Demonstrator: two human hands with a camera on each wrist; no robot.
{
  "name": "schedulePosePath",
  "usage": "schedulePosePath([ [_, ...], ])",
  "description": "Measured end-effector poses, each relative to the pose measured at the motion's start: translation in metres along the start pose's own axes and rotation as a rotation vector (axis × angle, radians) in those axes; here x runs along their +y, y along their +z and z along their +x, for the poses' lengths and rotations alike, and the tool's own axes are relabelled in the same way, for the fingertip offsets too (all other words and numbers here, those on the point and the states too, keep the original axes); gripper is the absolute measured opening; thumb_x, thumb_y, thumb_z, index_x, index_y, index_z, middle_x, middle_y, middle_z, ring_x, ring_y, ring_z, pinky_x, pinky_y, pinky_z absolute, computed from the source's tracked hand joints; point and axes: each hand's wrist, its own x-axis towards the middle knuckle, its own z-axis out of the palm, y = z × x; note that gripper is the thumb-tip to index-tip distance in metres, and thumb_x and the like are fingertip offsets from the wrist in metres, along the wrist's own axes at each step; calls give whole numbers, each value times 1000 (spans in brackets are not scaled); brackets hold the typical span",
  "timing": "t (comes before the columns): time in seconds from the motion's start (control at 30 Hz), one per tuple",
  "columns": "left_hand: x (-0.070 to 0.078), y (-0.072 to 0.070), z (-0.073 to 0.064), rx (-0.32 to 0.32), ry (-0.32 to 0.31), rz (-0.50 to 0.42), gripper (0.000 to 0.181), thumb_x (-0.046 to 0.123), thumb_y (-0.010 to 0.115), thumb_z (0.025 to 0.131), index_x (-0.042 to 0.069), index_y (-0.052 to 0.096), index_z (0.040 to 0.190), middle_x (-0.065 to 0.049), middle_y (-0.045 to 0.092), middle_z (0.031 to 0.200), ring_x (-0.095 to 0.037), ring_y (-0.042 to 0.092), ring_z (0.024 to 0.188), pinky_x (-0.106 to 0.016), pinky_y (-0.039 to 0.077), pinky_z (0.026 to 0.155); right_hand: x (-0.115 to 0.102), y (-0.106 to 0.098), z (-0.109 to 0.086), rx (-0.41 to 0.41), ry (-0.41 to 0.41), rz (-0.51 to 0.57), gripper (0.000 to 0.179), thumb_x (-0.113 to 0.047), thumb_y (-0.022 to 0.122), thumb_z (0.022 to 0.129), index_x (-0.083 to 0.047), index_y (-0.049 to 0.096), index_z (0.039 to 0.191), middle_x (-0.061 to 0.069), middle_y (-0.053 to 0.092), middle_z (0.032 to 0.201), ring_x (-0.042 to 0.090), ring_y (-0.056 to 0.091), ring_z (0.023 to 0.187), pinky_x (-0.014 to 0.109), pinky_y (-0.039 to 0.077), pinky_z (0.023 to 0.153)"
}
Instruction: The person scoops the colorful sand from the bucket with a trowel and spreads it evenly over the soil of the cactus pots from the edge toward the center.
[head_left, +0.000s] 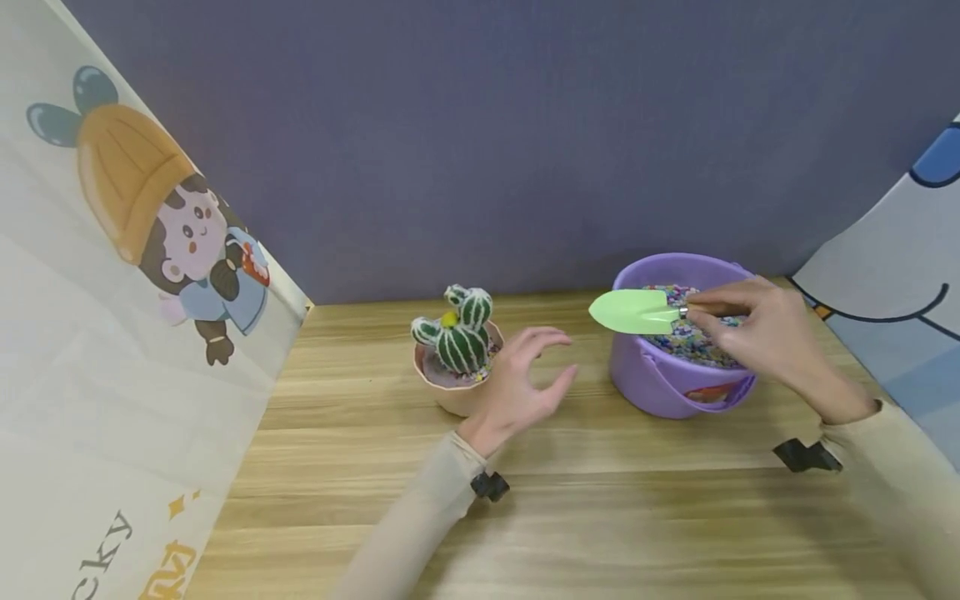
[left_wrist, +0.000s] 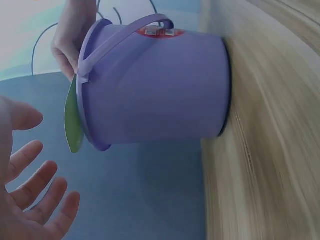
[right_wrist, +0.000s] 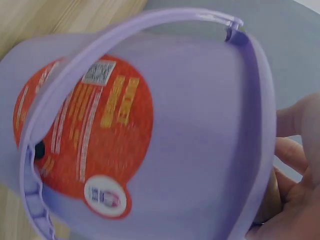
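My right hand grips the wooden handle of a small trowel with a light green blade. The blade lies level over the rim of a purple bucket, pointing left. Small multicoloured pebbles fill much of the bucket. To the left, my left hand is held beside a potted cactus, fingers spread and slightly bent, nothing in them. The cactus is green with white stripes and a yellow flower. Its pale pink pot is partly hidden behind that hand. In the left wrist view the left fingers are apart from the bucket.
Pot and bucket stand on a wood-grain table near a dark blue-grey back wall. A white panel with a cartoon figure rises at the left, another printed panel at the right. The bucket's handle hangs down its front.
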Motion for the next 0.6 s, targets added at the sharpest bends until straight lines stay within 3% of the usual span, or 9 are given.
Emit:
schedulePosePath([
  [0.1,1,7,7,-18,-40,-12,36,25,79,93,11,72,126,-5,72,131,-20,66,124,-32,53,109,7,-7,2,-47,39,-23,22,-23,82,92,-11,85,110,10,84,93,-23,41,90,26,39,83],
  [0.43,6,34,20,-159,-166,18,46,38,75,96,20,68,138,-2,65,147,-17,58,139,-41,47,120,25,-23,-2,-99,96,-62,27,-30,79,96,-12,83,116,5,84,93,-11,51,82,17,38,69],
  [0.5,7,40,20,-163,-189,16,50,40,76,95,20,67,140,-2,63,149,-19,57,141,-44,47,121,27,-25,-2,-119,115,-69,29,-32,79,96,-12,83,117,7,84,95,1,60,87,21,40,71],
  [0.6,10,48,23,-178,-205,5,58,46,75,95,25,61,148,0,55,158,-20,53,146,-49,46,121,31,-29,-1,-150,132,-99,33,-34,77,97,-11,81,120,13,83,103,28,71,94,33,47,77],
])
